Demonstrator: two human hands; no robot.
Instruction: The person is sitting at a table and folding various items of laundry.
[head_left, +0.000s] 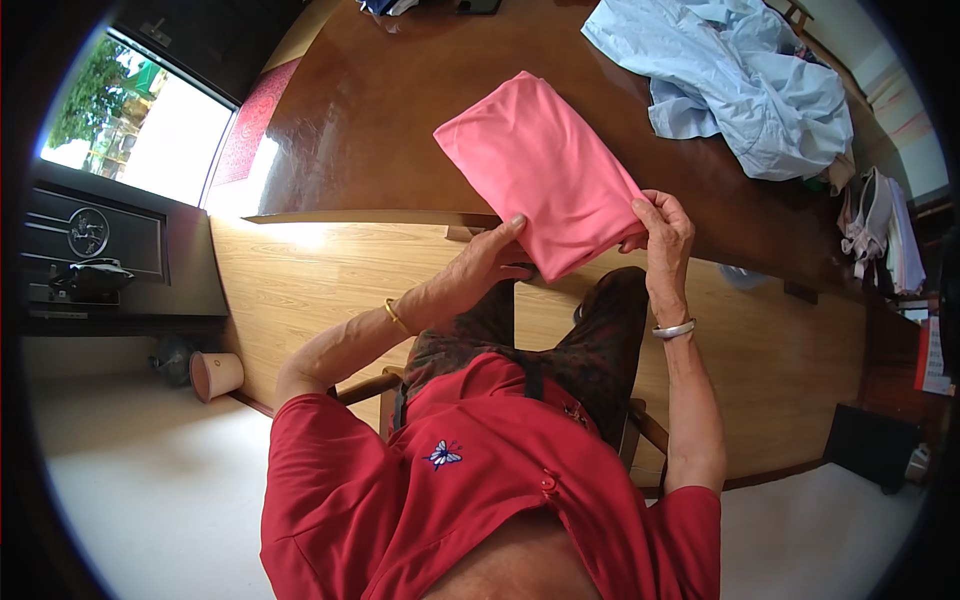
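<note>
A pink cloth garment (544, 169), folded into a flat rectangle, lies partly over the front edge of a glossy brown wooden table (375, 135). Its near corner hangs out above my lap. My left hand (499, 251) grips the near left edge, thumb on top and fingers underneath. On the right corner, my right hand (660, 221) pinches the cloth between thumb and fingers. The fingers beneath the fabric are partly hidden.
A heap of pale blue clothing (742, 90) covers the table's right side. More garments (885, 229) hang over its right end. A dark flat object (478, 6) lies at the far edge. Wooden chair armrests (371, 386) flank me; a pink bin (217, 375) stands left.
</note>
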